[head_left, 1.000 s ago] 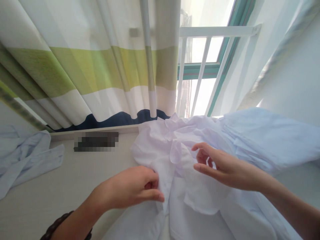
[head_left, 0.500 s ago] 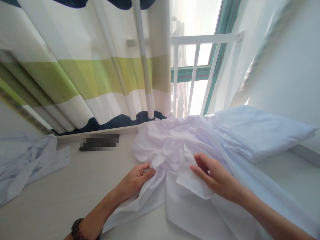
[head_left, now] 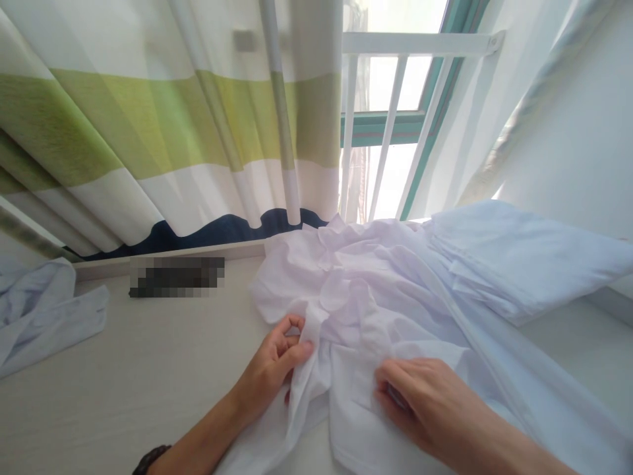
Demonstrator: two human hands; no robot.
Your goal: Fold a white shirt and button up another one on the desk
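Note:
A thin white garment point(head_left: 380, 264) lies crumpled in the middle, its folds gathered near the centre and one long panel trailing to the lower right. My left hand point(head_left: 279, 359) pinches an edge of the cloth between thumb and fingers, on the garment's left side. On the right, my right hand point(head_left: 420, 396) is closed with curled fingertips at the front of the garment. Its fingertips grip a bit of the cloth, partly hidden by the hand. The cloth between the two hands hangs in loose folds.
A folded white cloth stack point(head_left: 524, 260) lies at the right. More pale cloth point(head_left: 49, 316) is at the far left. A pixelated dark object point(head_left: 178, 277) rests near the back ledge point(head_left: 242, 251). Behind are a striped curtain point(head_left: 173, 125) and a white railing point(head_left: 420, 44) before a window.
My right hand has come down and closed, and the flap it held up is now lowered. My left hand still pinches the edge. The view has shifted slightly to the right and down.

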